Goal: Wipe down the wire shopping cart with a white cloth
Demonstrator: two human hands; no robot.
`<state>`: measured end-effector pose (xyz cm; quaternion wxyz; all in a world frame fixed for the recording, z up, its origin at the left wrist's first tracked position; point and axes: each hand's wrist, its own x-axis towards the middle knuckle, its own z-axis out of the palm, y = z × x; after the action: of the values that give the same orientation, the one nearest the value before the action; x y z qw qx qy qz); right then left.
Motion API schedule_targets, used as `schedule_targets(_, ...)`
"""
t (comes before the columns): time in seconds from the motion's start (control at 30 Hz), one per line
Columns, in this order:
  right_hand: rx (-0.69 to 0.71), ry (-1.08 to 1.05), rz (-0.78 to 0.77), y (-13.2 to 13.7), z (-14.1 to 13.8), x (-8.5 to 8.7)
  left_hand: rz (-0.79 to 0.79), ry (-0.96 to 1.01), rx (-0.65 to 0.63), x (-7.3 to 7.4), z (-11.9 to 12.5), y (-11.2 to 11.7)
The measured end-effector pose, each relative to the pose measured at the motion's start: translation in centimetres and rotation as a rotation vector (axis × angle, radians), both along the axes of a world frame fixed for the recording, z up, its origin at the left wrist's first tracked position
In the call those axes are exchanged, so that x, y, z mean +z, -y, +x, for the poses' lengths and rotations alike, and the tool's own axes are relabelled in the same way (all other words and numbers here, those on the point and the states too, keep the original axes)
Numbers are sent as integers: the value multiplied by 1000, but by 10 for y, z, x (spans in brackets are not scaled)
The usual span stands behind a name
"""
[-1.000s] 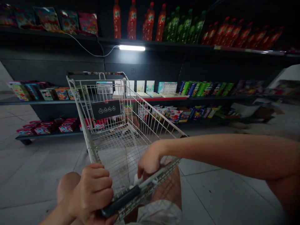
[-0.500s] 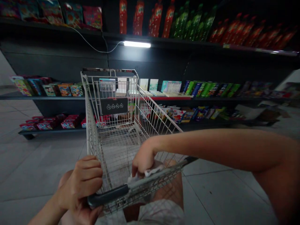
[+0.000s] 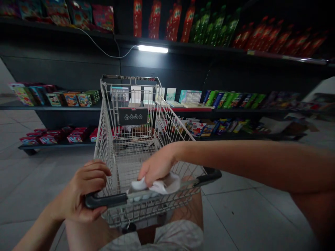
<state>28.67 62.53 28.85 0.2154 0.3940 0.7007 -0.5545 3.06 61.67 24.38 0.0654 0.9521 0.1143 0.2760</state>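
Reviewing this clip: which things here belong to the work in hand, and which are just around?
In use: right hand, white cloth, left hand, wire shopping cart.

Just around: red bottles, boxed goods, strip light.

The cart (image 3: 106,146) is thin, white-coated metal wire, smooth but slightly scuffed, and its near handle (image 3: 104,200) is black plastic with a dull sheen. The crumpled cloth (image 3: 157,184) looks soft and white. The floor tiles (image 3: 39,174) are pale and lightly polished, the far shelves (image 3: 65,69) matt dark metal, and the bottles (image 3: 154,21) glossy plastic.
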Motion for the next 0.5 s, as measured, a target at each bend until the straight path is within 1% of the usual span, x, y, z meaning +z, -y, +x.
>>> schedule_targets(0.03, -20, 4, 27, 1, -2, -2, -12, -43, 20, 5, -2, 2)
schedule_targets(0.07, -54, 10, 55, 2, -5, -8, -13, -96, 49, 12, -3, 6)
schedule_targets(0.13, -138, 20, 85, 2, -9, -29, 17, -205, 141, 24, 2, 18)
schedule_targets(0.17, -176, 21, 86, 1, -11, -39, 43, -247, 206, 28, 7, 26)
schedule_targets(0.2, -201, 19, 78, 1, -12, -45, 75, -271, 275, 30, 14, 34)
schedule_targets(0.23, -210, 13, 61, 0, -13, -46, 104, -288, 332, 31, 23, 43)
schedule_targets(0.27, -205, 8, 44, -1, -13, -43, 141, -281, 376, 28, 32, 50)
schedule_targets(0.33, -163, -8, 18, -3, -13, -28, 190, -278, 411, 19, 51, 59)
schedule_targets(0.4, -99, -27, 2, -5, -13, -14, 243, -276, 427, 7, 64, 60)
schedule_targets(0.43, -80, -31, 3, -5, -13, -13, 269, -280, 435, 2, 68, 58)
schedule_targets(0.47, -75, -31, 3, -5, -12, -16, 298, -280, 438, -3, 70, 55)
schedule_targets(0.5, -82, -29, -8, -4, -12, -22, 321, -282, 439, -6, 70, 53)
